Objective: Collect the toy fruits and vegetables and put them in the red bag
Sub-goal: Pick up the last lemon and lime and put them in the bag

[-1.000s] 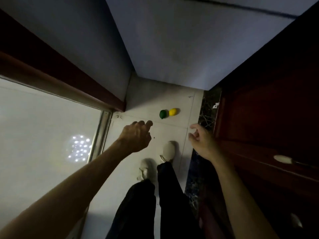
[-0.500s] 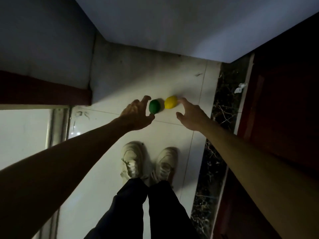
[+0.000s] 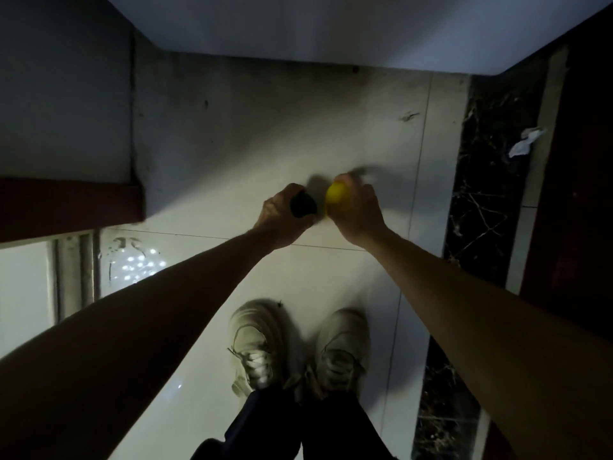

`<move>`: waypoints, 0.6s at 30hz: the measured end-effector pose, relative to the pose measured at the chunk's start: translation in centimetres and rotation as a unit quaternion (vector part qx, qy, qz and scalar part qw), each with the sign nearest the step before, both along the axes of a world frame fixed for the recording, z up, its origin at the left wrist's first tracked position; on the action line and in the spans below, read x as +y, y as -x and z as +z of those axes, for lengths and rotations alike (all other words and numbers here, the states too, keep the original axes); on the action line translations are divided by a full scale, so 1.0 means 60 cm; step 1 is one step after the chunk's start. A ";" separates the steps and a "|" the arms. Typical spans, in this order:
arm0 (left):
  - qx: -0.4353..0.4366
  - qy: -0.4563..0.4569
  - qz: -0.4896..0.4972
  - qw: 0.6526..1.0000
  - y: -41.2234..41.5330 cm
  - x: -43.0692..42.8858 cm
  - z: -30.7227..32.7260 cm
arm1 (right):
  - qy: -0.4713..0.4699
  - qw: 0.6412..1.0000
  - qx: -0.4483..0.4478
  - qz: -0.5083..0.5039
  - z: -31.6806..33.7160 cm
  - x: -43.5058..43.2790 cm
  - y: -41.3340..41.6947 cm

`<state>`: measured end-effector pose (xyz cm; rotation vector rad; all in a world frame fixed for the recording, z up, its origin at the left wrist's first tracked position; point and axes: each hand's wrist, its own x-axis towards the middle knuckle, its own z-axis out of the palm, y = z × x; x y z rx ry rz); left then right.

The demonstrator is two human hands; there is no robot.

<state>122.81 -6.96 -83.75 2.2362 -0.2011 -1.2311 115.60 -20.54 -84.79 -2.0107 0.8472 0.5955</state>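
Two toy fruits are low over the pale tiled floor (image 3: 298,127) in a dim corner. My left hand (image 3: 282,217) is closed around the green toy fruit (image 3: 302,204), which looks almost black in shadow. My right hand (image 3: 356,210) is closed around the yellow toy lemon (image 3: 337,194), only its left side showing between the fingers. The two hands are side by side, nearly touching. The red bag is not in view.
My two light sneakers (image 3: 292,346) stand on the tiles below the hands. A dark red wooden door (image 3: 583,194) and a black marble strip (image 3: 481,167) run along the right. A scrap of white paper (image 3: 525,144) lies there. A red-brown ledge (image 3: 66,204) is at the left, with white walls behind.
Both hands reached forward and closed on the fruits: the left on the green one, the right on the yellow one. The view has tilted further down and closer to the floor.
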 end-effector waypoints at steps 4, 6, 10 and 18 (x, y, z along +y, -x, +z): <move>-0.001 -0.006 0.023 1.000 0.004 0.007 0.039 | -0.009 0.998 0.021 -0.054 0.046 0.003 0.013; -0.014 -0.016 0.025 0.999 0.010 0.023 0.082 | -0.013 0.997 0.037 -0.073 0.094 0.005 0.032; -0.035 -0.024 0.006 0.999 0.027 0.056 0.221 | -0.017 0.994 0.038 -0.099 0.229 0.012 0.079; -0.010 -0.034 -0.014 0.999 0.053 0.129 0.577 | -0.033 0.981 0.023 -0.188 0.562 0.062 0.181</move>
